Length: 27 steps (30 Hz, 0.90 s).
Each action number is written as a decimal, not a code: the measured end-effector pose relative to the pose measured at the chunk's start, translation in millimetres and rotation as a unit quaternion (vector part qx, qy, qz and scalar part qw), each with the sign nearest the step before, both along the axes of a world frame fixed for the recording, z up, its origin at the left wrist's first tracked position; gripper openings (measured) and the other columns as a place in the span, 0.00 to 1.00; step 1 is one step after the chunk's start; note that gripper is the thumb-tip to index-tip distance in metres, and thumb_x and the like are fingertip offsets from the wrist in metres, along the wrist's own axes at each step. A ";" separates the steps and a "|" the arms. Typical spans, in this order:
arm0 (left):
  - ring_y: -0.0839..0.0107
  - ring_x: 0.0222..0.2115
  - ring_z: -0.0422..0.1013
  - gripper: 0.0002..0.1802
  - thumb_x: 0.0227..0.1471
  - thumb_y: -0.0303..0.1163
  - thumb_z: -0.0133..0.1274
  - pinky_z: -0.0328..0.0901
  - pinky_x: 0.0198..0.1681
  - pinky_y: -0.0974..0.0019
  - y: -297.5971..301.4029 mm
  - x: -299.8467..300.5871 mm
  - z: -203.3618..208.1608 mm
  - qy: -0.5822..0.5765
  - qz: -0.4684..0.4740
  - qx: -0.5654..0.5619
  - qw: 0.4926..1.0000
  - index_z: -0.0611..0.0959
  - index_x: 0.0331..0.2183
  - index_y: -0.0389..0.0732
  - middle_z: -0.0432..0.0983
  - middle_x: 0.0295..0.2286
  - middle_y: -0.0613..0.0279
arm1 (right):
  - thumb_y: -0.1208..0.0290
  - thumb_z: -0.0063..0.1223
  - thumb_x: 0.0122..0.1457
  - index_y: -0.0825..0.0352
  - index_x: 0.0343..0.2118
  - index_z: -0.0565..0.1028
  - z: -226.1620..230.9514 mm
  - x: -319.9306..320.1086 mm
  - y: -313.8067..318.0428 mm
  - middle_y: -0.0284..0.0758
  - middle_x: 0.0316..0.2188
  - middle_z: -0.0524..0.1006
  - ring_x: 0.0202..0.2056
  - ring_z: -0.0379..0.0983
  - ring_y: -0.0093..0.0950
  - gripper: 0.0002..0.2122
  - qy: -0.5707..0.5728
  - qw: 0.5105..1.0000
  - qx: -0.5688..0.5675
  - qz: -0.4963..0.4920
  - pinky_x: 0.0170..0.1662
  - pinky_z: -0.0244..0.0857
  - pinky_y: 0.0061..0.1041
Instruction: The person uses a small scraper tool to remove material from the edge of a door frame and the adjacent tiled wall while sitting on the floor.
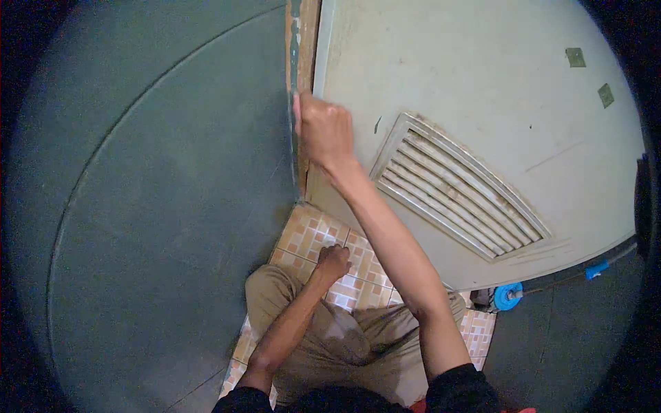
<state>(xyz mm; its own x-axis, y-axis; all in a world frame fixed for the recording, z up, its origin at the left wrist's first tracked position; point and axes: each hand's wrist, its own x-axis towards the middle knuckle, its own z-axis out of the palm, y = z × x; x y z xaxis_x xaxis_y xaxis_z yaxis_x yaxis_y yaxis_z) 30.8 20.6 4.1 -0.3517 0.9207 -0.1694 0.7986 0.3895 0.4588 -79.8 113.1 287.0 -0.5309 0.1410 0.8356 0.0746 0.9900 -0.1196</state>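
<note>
My right hand (pixel 326 132) is raised to the narrow wooden door frame (pixel 308 51), its fingers closed round a small pink piece (pixel 297 110). Only an edge of that piece shows, pressed against the strip where the frame meets the dark green-grey wall (pixel 172 151); its kind cannot be made out. Patches of bare wood and chipped paint run along the frame. Lower down, my left hand (pixel 334 261) hangs above the tiled floor between my knees. Its fingers are curled in, and whatever they may hold is hidden.
Right of the frame stands a pale door (pixel 441 62) with a dirty louvred vent (pixel 458 189) low in it. Beyond its lower edge lies a round blue-ended object (pixel 508 296) beside a rod with a blue piece (pixel 596 269). Patterned tiles (pixel 303 227) cover the floor.
</note>
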 end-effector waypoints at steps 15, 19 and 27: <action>0.53 0.40 0.73 0.20 0.45 0.43 0.56 0.66 0.43 0.50 -2.6 1.1 4.6 -0.011 0.012 0.023 1.000 0.80 0.34 0.35 0.76 0.34 0.47 | 0.69 0.47 0.61 0.69 0.22 0.71 -62.1 2.1 -4.9 0.44 0.16 0.72 0.18 0.72 0.42 0.12 -0.071 0.997 0.016 -0.006 0.21 0.65 0.38; 0.52 0.39 0.73 0.19 0.45 0.41 0.56 0.66 0.42 0.50 -6.4 -1.0 10.6 -0.011 0.012 0.018 1.000 0.80 0.35 0.36 0.76 0.32 0.47 | 0.68 0.46 0.61 0.69 0.21 0.71 -56.0 0.4 -1.0 0.45 0.15 0.72 0.17 0.72 0.42 0.13 -0.075 0.997 0.015 0.004 0.21 0.65 0.38; 0.51 0.40 0.72 0.20 0.47 0.43 0.56 0.65 0.44 0.48 -4.5 -2.6 9.5 -0.021 0.005 -0.012 1.000 0.78 0.36 0.36 0.75 0.36 0.47 | 0.73 0.46 0.56 0.67 0.24 0.72 46.6 -2.0 -7.7 0.43 0.18 0.76 0.20 0.76 0.39 0.07 -0.011 0.998 0.051 -0.023 0.20 0.68 0.35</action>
